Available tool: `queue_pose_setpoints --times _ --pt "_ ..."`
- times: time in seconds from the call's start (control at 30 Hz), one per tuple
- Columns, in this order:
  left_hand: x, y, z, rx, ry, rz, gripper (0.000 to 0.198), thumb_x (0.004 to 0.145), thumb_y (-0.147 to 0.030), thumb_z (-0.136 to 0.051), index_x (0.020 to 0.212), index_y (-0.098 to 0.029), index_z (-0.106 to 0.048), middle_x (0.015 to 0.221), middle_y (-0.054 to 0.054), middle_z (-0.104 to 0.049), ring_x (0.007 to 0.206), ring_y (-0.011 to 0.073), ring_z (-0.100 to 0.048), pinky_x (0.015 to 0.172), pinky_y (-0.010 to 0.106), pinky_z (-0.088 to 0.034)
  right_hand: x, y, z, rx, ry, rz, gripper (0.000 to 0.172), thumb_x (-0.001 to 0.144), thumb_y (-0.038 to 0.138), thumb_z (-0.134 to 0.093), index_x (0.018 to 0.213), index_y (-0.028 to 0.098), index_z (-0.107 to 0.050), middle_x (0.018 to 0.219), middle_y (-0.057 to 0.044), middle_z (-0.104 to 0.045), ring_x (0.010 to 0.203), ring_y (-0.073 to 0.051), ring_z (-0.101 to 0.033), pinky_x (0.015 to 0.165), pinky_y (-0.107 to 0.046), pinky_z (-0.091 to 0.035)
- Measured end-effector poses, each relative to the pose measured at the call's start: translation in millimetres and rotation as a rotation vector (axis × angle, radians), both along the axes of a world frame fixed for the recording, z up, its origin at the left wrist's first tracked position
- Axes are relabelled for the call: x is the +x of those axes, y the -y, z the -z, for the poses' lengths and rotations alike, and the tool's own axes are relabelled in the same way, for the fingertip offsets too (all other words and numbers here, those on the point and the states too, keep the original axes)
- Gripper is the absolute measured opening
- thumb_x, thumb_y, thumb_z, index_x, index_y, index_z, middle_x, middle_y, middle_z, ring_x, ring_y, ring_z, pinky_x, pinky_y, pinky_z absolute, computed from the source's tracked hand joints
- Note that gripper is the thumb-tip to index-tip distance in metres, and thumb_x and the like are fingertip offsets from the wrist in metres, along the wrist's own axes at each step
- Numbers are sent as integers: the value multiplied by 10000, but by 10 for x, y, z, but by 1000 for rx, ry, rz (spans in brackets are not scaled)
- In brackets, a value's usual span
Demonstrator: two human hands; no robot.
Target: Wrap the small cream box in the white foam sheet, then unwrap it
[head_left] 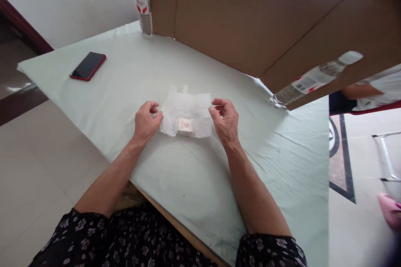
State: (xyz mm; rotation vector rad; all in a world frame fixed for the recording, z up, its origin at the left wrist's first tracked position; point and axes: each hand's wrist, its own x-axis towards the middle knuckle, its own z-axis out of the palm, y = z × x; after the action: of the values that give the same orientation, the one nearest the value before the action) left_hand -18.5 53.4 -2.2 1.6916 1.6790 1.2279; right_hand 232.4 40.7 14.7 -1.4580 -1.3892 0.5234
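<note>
On the cloth-covered table lies a sheet of clear bubble wrap (189, 102), spread out and wrinkled. A small whitish block with a reddish mark (185, 125) sits at its near edge, with some of the clear film around it. My left hand (147, 122) is at the wrap's left edge, its fingers curled and the thumb against the film. At the opposite edge is my right hand (226, 121), fingers bent, with a gap between thumb and forefinger; no firm hold shows there. A short pale strip (185, 89) sticks out behind the wrap.
A phone with a red case (88, 66) lies at the left. One water bottle (143, 4) stands at the back; another bottle (308, 81) stands at the right. A large cardboard panel (225, 16) rises behind. Part of another person's arm (360, 91) shows beyond it.
</note>
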Motion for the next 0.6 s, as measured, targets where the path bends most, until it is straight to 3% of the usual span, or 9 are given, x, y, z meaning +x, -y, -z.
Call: queue_pose_setpoints --times 0.13,0.2,0.3,0.4,0.5,0.6 --pt "49 104 -53 243 -65 243 293 790 -292 -597 1062 -196 -644 1100 107 -690 1105 281 -586 997 422 -447 -93 59 -93 -177 100 -289 432 802 513 -671 1111 211 -669 1159 -102 -719 1047 -247 -652 875 -394 -517" --pt "71 135 -61 241 -102 372 378 807 -335 -611 1155 -191 -642 1205 124 -683 1205 304 -557 1090 459 -392 -112 56 -74 -230 142 -331 453 766 460 -711 1137 204 -669 1084 -87 -735 983 -242 -660 879 -404 -510" --pt "64 136 -47 141 -101 444 533 823 -396 -640 1304 -168 -600 1217 145 -696 1245 324 -554 1098 474 -382 -92 91 -88 -212 96 -370 354 805 371 -666 1112 196 -685 897 -37 -719 837 -189 -638 857 -376 -502" --pt "-9 115 -45 34 82 470 547 869 -464 -612 1330 -170 -599 970 106 -738 1119 297 -635 988 409 -463 -28 224 -182 -205 -8 -548 318 859 394 -649 1114 212 -701 856 -16 -692 808 -161 -620 822 -336 -502" --pt "-102 101 -63 -95 258 585 495 943 -532 -481 1193 -156 -683 643 36 -655 777 235 -679 784 339 -507 48 417 -240 -394 -9 -829 352 877 427 -650 1157 218 -694 847 -9 -704 768 -148 -625 729 -295 -502" --pt "-140 93 -69 -183 88 605 405 907 -505 -548 1018 -166 -738 513 -20 -546 513 157 -534 579 283 -424 99 577 -199 -562 105 -881 319 883 402 -633 1124 206 -702 799 0 -709 685 -136 -610 625 -261 -473"
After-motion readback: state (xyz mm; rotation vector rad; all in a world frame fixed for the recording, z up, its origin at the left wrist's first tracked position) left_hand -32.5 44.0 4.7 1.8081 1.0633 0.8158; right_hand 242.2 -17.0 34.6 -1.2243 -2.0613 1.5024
